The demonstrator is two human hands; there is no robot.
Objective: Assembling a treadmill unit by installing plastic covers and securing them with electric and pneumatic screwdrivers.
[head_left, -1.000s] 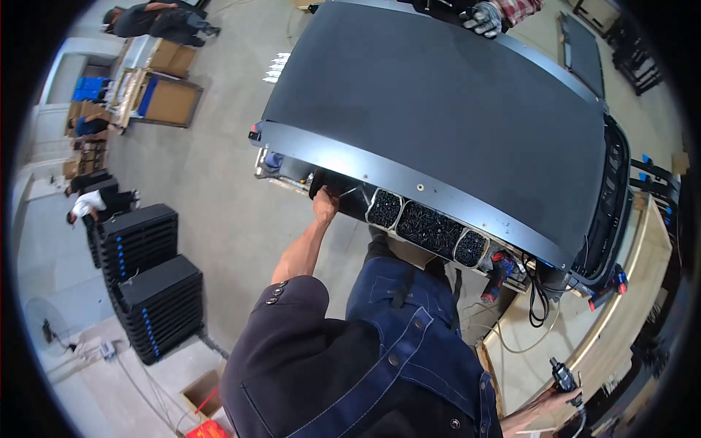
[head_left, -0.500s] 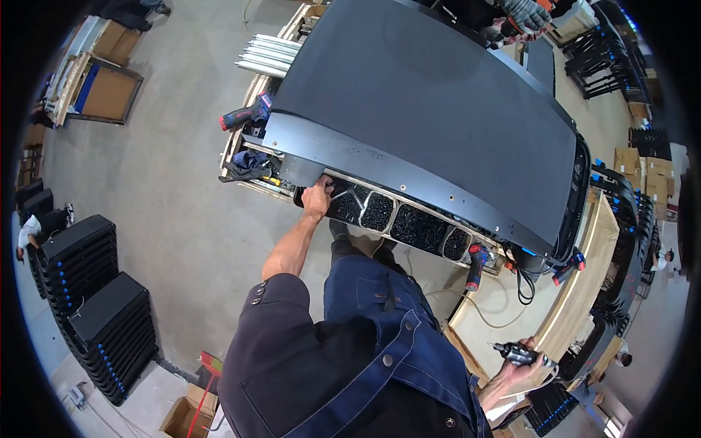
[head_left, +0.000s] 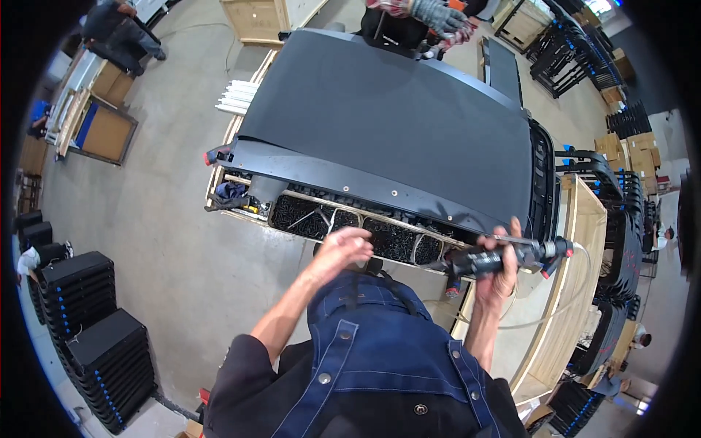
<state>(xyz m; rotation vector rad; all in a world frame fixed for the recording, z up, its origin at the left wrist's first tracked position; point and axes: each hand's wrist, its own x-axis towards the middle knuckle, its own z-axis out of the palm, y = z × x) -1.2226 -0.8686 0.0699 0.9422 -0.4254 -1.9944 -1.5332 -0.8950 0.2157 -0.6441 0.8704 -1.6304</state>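
At the near edge of the bench, your right hand (head_left: 500, 266) is wrapped around a black power tool (head_left: 504, 257), held roughly level, its red-tipped end pointing right, where a pale hose (head_left: 562, 306) loops away toward the wooden frame (head_left: 577, 292). The tool sits just below the front rim of the big dark panel (head_left: 394, 124), not clearly touching it. Your left hand (head_left: 339, 248) hangs loosely curled, fingers bent inward, over the tray of black screws (head_left: 343, 223); whether it pinches anything cannot be told. A red-handled tool (head_left: 217, 155) lies at the panel's left corner. A gloved hand (head_left: 438, 14) of another person rests at the far edge. Black stacks (head_left: 95, 343) stand on the floor to your left.
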